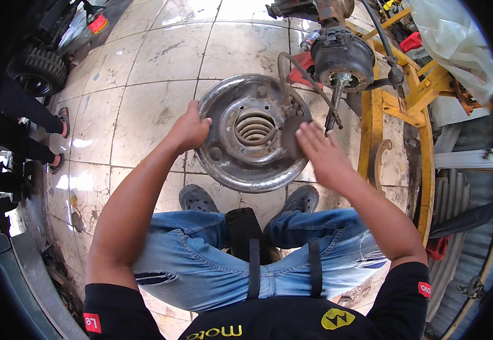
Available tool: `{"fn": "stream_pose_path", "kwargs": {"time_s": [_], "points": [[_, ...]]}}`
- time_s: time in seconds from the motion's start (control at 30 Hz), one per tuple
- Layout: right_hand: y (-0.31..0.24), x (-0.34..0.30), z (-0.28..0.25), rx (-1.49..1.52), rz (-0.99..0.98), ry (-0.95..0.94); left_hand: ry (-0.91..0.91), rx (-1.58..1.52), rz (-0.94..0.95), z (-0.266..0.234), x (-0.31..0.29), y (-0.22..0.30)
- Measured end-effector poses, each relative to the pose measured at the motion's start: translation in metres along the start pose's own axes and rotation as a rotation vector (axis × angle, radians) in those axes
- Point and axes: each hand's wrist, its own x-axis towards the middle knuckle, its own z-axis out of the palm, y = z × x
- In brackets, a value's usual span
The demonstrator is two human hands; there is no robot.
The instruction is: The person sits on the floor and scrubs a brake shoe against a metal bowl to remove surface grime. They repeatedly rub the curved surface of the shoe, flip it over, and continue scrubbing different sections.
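Observation:
A round steel brake backing plate (pixel 235 181) lies in front of me, above my feet. Through its centre hole a coil spring (pixel 253 128) shows beneath it. My left hand (pixel 191 128) is closed on the plate's left rim, thumb on top. On the right side of the plate, my right hand (pixel 327 154) presses a dark brown piece of sandpaper (pixel 293 137) with flat fingers; the hand is slightly blurred. A rubber hose (pixel 281 65) runs from the plate's upper right, near my right fingers.
An axle hub with a splined shaft (pixel 343 59) hangs at the upper right beside a yellow metal frame (pixel 373 136). A curved brake shoe (pixel 379 161) leans by that frame. Another person's sandaled feet (pixel 60 141) stand on the tiled floor (pixel 150 113) at left, near a tyre (pixel 38 71).

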Motion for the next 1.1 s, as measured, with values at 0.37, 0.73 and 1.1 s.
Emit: {"fn": "stream_pose_path", "kwargs": {"time_s": [0.37, 0.73, 1.1], "points": [[-0.007, 0.000, 0.000, 0.037, 0.057, 0.010, -0.019, 0.029, -0.019, -0.001, -0.001, 0.005], [-0.012, -0.004, -0.005, 0.098, 0.007, -0.015, -0.020, 0.040, -0.005, -0.003, -0.001, 0.002], [0.002, 0.006, -0.011, 0.141, 0.089, -0.062, -0.024, 0.037, 0.009, -0.004, -0.001, 0.005]]}}
